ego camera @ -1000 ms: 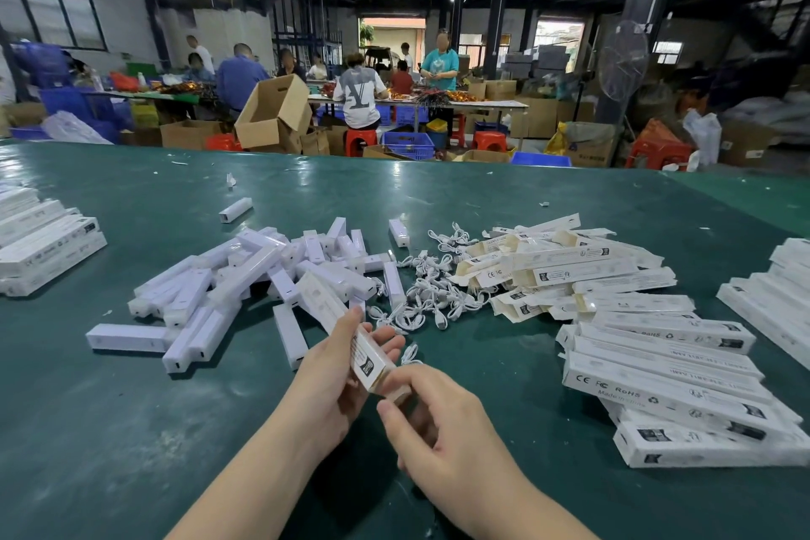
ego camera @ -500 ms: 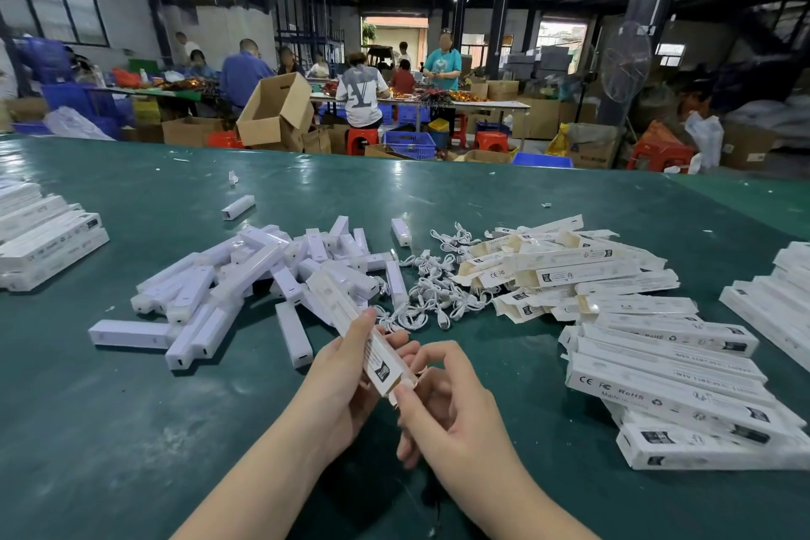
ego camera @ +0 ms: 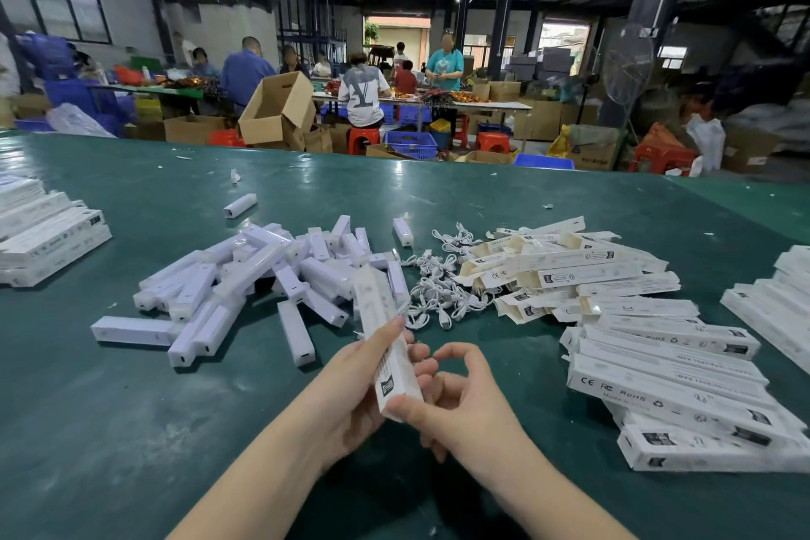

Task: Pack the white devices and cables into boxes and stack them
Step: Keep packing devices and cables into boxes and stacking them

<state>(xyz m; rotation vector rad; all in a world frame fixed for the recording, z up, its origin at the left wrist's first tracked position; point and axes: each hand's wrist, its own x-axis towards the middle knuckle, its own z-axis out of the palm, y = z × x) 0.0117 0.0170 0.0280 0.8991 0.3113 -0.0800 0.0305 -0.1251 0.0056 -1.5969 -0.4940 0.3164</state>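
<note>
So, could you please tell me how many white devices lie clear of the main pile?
2: the far device beyond the pile, the second device beside the cables; more may be hidden.

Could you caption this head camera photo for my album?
Both hands, left and right, hold a slim white box above a green table.

A flat box on the right shows "CE", "FC" and "RoHS"; another box in the middle pile shows "CE"; other print is too small to read
</note>
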